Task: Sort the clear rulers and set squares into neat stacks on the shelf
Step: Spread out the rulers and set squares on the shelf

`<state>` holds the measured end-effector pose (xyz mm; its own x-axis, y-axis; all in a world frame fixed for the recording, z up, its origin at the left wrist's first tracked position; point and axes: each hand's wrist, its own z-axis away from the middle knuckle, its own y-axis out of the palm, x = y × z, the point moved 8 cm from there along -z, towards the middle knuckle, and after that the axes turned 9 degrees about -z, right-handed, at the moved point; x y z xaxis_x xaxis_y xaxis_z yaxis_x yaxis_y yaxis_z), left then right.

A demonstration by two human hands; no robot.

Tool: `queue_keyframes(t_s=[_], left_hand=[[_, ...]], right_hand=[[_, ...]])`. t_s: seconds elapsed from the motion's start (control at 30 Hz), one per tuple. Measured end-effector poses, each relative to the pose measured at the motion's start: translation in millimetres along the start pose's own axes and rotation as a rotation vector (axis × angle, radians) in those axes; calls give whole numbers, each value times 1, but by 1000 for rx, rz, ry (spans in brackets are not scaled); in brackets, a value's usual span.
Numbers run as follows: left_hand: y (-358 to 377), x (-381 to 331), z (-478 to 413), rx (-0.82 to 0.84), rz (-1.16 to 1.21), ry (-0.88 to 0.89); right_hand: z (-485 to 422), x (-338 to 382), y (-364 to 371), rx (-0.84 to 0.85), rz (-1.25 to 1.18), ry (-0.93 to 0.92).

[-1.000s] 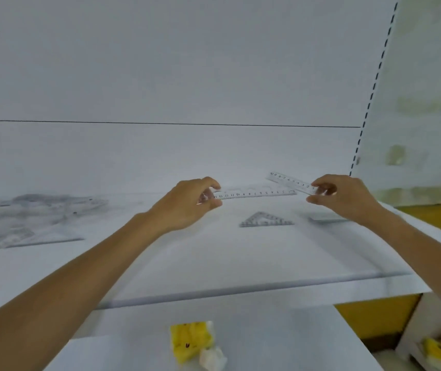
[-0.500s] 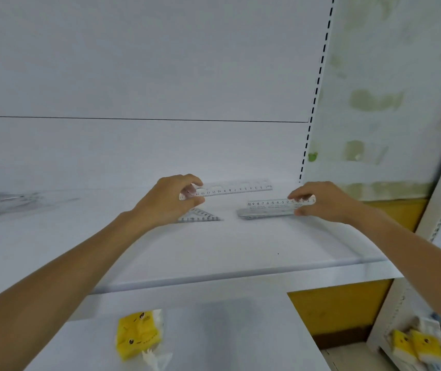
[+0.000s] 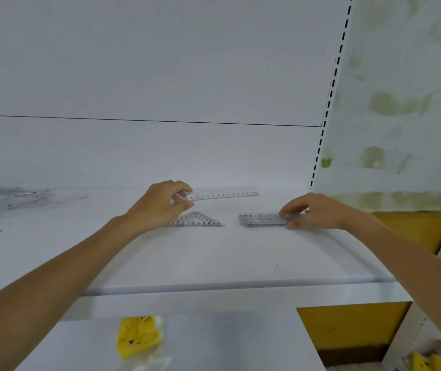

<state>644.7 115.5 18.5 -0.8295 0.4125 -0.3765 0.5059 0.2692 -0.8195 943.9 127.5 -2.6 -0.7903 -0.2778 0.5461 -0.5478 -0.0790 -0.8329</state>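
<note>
A white back panel (image 3: pixel 160 62) fills the upper part of the view, with a thin dark seam running across it. Below it the white shelf (image 3: pixel 214 258) stretches from the left edge to a slotted upright (image 3: pixel 329 103) on the right. Beyond the upright is a patchy pale wall (image 3: pixel 401 103). A lower shelf (image 3: pixel 227 344) shows underneath, at the bottom of the view.

Both bare forearms reach in over the shelf. The left hand (image 3: pixel 160 207) grasps the left end of the long ruler (image 3: pixel 224 195), pinched between thumb and curled fingers. The ruler runs to the right along the back of the shelf; I cannot tell whether it touches the surface. The right hand (image 3: pixel 318 212) grasps the right end of the short ruler (image 3: pixel 262 219), with fingers curled over the top and the thumb at the near edge. This ruler lies flat towards the right side of the shelf and looks thicker than a single piece, though I cannot tell how many layers there are.

A blurred pile of clear pieces (image 3: pixel 13 199) lies at the far left of the shelf, well apart from both hands. The set square (image 3: pixel 198 220) lies flat between the hands, just in front of the long ruler, with its left corner hidden behind the left hand.

A yellow packet (image 3: pixel 137 337) lies on the lower shelf. A small green sticker (image 3: pixel 326 162) sits beside the upright.
</note>
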Motion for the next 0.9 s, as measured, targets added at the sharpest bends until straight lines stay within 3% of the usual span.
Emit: queue_keyframes(t_s=[0.23,0.43,0.53,0.63,0.9], left_hand=[[8,-7,-3,8,86,-44],[23,-35,-13,17,133,18],[42,-56,-22,66,176,32],[63,-79,-32,127,203,51],[97,-122,-45,212,4,202]], right_hand=[[4,-2,-2,-61,36,-4],[55,16,-6,-279,140,-54],[87,23,16,-313,16,-3],[99,31,39,-341,132,-53],[102,35,38,-400,219,-77]])
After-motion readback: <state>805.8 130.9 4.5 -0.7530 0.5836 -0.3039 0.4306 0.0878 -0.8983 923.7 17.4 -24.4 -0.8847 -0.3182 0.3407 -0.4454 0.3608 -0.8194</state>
